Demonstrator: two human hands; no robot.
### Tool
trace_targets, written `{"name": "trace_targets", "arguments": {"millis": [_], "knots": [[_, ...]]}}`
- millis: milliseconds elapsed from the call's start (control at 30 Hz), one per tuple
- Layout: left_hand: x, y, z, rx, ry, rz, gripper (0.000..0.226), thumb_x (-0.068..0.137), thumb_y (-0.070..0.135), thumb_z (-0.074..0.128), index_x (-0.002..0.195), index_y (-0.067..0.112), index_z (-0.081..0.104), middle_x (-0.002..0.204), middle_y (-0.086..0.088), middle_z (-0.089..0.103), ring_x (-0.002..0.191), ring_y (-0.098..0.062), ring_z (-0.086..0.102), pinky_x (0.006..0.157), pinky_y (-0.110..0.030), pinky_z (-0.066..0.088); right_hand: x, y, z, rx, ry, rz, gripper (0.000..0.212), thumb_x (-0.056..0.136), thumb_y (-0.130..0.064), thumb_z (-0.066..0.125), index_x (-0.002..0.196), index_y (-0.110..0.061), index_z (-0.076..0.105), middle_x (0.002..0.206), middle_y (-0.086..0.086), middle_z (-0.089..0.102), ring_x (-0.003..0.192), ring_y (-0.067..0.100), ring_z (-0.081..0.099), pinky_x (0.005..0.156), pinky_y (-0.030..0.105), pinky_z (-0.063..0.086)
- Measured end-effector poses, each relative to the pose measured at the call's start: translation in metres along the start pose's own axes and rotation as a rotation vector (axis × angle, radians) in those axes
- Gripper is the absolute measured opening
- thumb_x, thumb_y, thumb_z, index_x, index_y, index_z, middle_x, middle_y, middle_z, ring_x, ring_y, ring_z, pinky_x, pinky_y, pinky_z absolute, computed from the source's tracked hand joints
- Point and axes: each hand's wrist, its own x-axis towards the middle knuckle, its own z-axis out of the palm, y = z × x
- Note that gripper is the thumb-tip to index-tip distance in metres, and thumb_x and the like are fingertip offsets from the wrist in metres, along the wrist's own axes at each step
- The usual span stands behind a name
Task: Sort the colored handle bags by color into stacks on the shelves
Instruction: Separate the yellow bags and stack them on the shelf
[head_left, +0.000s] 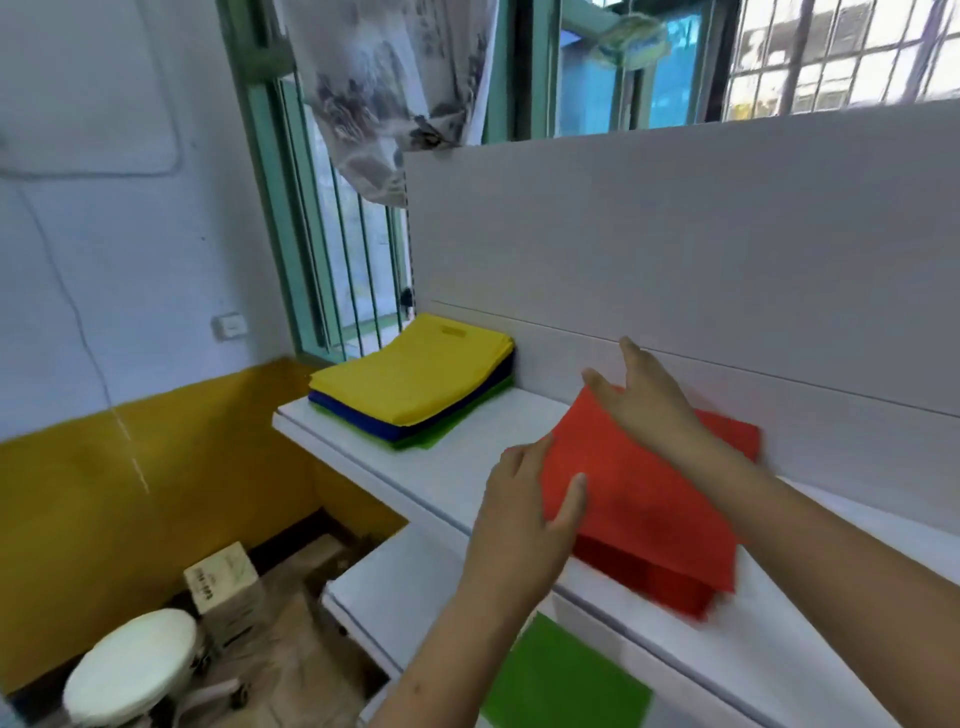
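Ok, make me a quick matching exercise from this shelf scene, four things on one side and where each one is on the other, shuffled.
Things:
1. yellow bag
2. red bag
3. green bag
4. white stool

Places:
A. on the lower shelf
B. on the floor, lower left
C. top of the mixed stack, upper shelf's left end
D. under both hands, on the red stack

Pairs: 1-C, 2-D, 3-A, 4-B

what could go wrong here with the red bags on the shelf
The top red bag sits askew on the red stack, which overhangs the shelf front edge, so it may slide off. The left hand pinches only one edge, while the right hand rests flat, so the bag could crumple.
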Motion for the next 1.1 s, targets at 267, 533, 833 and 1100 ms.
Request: {"name": "trace_targets", "arguments": {"millis": [267, 533, 833, 1100], "knots": [[0.036, -0.118, -0.102, 0.067, 0.031, -0.105, 0.059, 0.096, 0.055, 0.044, 0.150, 0.032, 0.033, 0.146, 0.015, 0.037, 0.134, -0.001, 0.033, 0.101, -0.016, 0.030, 0.058, -0.095, 0.105, -0.001, -0.034, -0.011, 0.072, 0.094, -0.047, 0.053, 0.142, 0.003, 0.033, 0.147, 0.021, 0.037, 0.134, 0.035, 0.036, 0.106, 0.042, 0.032], [0.134, -0.212, -0.134, 0.068, 0.104, -0.180, 0.059, 0.095, 0.053, 0.050, 0.147, 0.028, 0.039, 0.145, 0.011, 0.038, 0.133, -0.007, 0.035, 0.096, -0.018, 0.029, 0.161, -0.103, 0.175, -0.260, -0.093, -0.008, 0.096, 0.088, -0.063, 0.051, 0.154, -0.008, 0.008, 0.160, 0.014, 0.013, 0.145, 0.034, 0.019, 0.112, 0.048, 0.031], [0.273, -0.328, -0.150, 0.634, -0.068, -0.306, 0.097, 0.083, 0.079, 0.040, 0.156, 0.020, 0.014, 0.162, -0.010, 0.014, 0.149, -0.029, 0.009, 0.120, -0.047, 0.014, 0.234, -0.090, 0.244, -0.688, -0.129, 0.035, 0.114, 0.079, -0.074, 0.053, 0.153, -0.007, 0.000, 0.161, 0.012, 0.005, 0.143, 0.036, 0.021, 0.112, 0.047, 0.031], [0.291, -0.361, -0.141, 0.720, -0.304, -0.287, 0.095, 0.085, 0.081, 0.024, 0.156, 0.018, 0.018, 0.164, -0.006, 0.009, 0.151, -0.023, 0.001, 0.116, -0.059, -0.005, 0.239, -0.093, 0.275, -0.776, -0.146, 0.162, 0.087, 0.093, -0.062, 0.042, 0.155, -0.012, 0.008, 0.163, 0.007, 0.005, 0.147, 0.034, 0.011, 0.117, 0.049, 0.018]]}}
